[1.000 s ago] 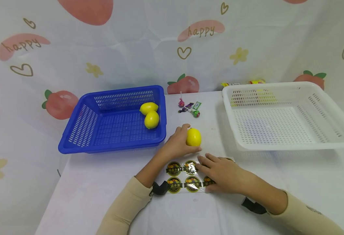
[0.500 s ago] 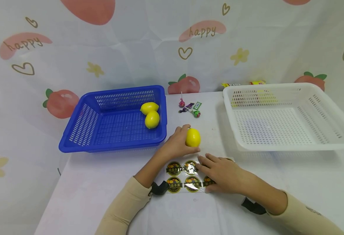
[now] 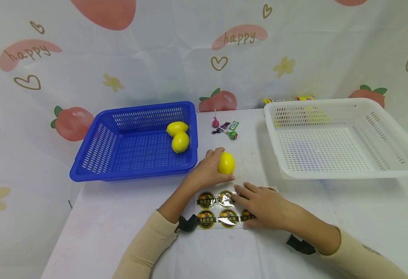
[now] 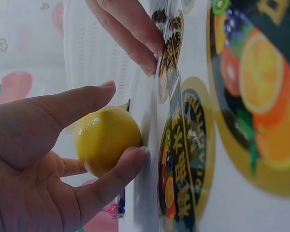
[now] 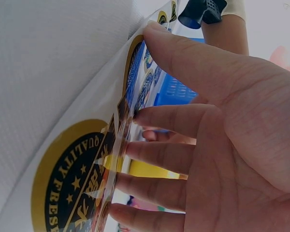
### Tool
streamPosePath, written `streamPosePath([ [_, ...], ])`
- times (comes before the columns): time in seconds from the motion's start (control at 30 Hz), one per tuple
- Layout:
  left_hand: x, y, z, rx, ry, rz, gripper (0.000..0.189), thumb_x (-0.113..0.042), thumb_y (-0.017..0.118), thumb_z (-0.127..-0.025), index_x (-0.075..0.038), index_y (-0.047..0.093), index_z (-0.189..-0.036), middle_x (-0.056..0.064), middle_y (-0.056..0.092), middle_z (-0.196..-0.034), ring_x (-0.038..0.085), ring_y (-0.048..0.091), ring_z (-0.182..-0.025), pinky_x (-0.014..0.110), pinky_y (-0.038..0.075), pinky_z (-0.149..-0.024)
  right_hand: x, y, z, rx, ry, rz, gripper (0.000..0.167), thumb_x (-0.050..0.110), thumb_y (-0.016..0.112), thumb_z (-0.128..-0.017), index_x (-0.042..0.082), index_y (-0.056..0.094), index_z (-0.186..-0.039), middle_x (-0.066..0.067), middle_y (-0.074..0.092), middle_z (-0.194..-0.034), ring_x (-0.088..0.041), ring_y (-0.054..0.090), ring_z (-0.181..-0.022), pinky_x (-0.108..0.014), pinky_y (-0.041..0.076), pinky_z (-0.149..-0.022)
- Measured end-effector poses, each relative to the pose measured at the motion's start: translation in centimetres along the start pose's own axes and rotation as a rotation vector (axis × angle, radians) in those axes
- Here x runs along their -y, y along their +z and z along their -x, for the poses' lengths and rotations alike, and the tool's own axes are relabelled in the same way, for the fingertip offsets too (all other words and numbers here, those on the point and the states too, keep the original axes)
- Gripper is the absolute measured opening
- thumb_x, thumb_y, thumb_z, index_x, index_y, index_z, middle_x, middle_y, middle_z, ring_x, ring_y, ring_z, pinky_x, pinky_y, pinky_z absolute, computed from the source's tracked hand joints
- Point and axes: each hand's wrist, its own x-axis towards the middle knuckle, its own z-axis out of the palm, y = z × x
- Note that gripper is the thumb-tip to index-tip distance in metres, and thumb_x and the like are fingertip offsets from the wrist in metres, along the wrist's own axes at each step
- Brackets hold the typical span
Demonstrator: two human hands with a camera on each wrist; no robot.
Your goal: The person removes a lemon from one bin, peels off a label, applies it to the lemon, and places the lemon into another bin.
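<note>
Just beyond a clear sheet of round fruit stickers [image 3: 206,219], my left hand [image 3: 208,171] holds a yellow lemon [image 3: 227,163] at the tabletop. In the left wrist view, thumb and fingers curve around the lemon [image 4: 106,140], the palm a little behind it. My right hand [image 3: 268,206] rests on the right part of the sticker sheet, covering some of the stickers. Its fingers are nearly straight in the right wrist view, tips touching the sheet [image 5: 63,179].
A blue basket [image 3: 134,172] with two lemons [image 3: 180,142] stands at the left. At the right is a white basket [image 3: 329,173], with yellow packets [image 3: 305,97] behind it. Several wrapped candies and lollipops [image 3: 232,135] lie at the back middle, before a printed backdrop.
My left hand and the lemon have shifted slightly left. The right hand stays in place on the sticker sheet.
</note>
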Motion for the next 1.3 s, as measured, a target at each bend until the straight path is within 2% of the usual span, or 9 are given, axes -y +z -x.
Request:
streamPosePath([
  [0.33,0.0,-0.1,0.2,-0.003,0.002,-0.017,0.095,-0.043,0.082,-0.082,-0.013,0.029,-0.155,0.019,0.045,-0.134,0.029,0.057,-0.104,0.046,0.05,-0.092,0.0,0.0,0.0,0.002,0.002,-0.014,0.077,0.051,0.076,-0.085,0.004,0.055,-0.142,-0.019,0.048,-0.147,-0.042,0.048,-0.131,-0.053,0.05,-0.094],
  [0.47,-0.1,-0.2,0.5,-0.004,0.0,-0.019,0.102,-0.042,0.083,-0.081,-0.012,0.022,-0.158,0.022,0.04,-0.142,0.032,0.057,-0.113,0.048,0.048,-0.099,0.0,0.0,0.0,0.004,0.005,-0.011,0.077,0.051,0.076,-0.084,0.004,0.055,-0.142,-0.019,0.048,-0.147,-0.042,0.048,-0.131,-0.053,0.05,-0.094],
  [0.63,0.1,-0.3,2.2,0.015,-0.014,-0.024,0.117,-0.039,0.085,-0.08,-0.012,0.006,-0.161,0.021,0.023,-0.157,0.036,0.045,-0.134,0.049,0.04,-0.107,0.0,0.0,0.0,0.012,0.004,-0.017,0.078,0.051,0.076,-0.084,0.004,0.054,-0.142,-0.019,0.048,-0.148,-0.042,0.047,-0.131,-0.053,0.05,-0.095],
  [0.73,0.6,-0.5,3.6,0.029,0.001,-0.06,0.12,-0.039,0.086,-0.079,-0.008,0.005,-0.161,0.021,0.02,-0.16,0.036,0.037,-0.14,0.048,0.035,-0.111,0.0,0.0,0.0,0.01,0.006,-0.017,0.078,0.05,0.077,-0.084,0.004,0.054,-0.142,-0.019,0.048,-0.147,-0.042,0.048,-0.131,-0.054,0.049,-0.095],
  [0.87,1.3,-0.6,5.7,0.065,0.026,-0.128,0.111,-0.04,0.089,-0.075,0.001,0.023,-0.155,0.021,0.038,-0.148,0.032,0.043,-0.133,0.045,0.036,-0.111,0.0,-0.1,-0.1,0.007,0.005,-0.011,0.077,0.05,0.077,-0.084,0.004,0.054,-0.142,-0.02,0.049,-0.146,-0.042,0.048,-0.13,-0.053,0.05,-0.094],
  [1.0,2.0,-0.8,7.3,0.122,0.063,-0.205,0.097,-0.044,0.093,-0.067,0.001,0.046,-0.139,0.014,0.054,-0.121,0.027,0.053,-0.108,0.042,0.046,-0.097,0.0,-0.1,-0.1,-0.006,-0.007,0.01,0.077,0.05,0.076,-0.085,0.005,0.054,-0.142,-0.019,0.051,-0.144,-0.042,0.05,-0.128,-0.052,0.049,-0.095],
  [1.1,2.4,-0.7,7.9,0.124,0.102,-0.264,0.089,-0.046,0.095,-0.061,-0.002,0.054,-0.127,0.008,0.054,-0.107,0.024,0.051,-0.096,0.04,0.047,-0.087,-0.1,0.0,-0.1,-0.035,-0.023,0.024,0.077,0.05,0.076,-0.084,0.005,0.054,-0.142,-0.019,0.052,-0.141,-0.041,0.052,-0.126,-0.051,0.049,-0.096],
  [1.3,2.6,-0.5,8.0,0.098,0.12,-0.283,0.077,-0.042,0.097,-0.058,-0.007,0.057,-0.113,0.001,0.049,-0.095,0.022,0.047,-0.089,0.039,0.044,-0.08,-0.1,0.2,-0.3,-0.036,-0.038,-0.006,0.079,0.051,0.075,-0.086,0.005,0.05,-0.145,-0.021,0.049,-0.145,-0.042,0.049,-0.13,-0.053,0.047,-0.098],
])
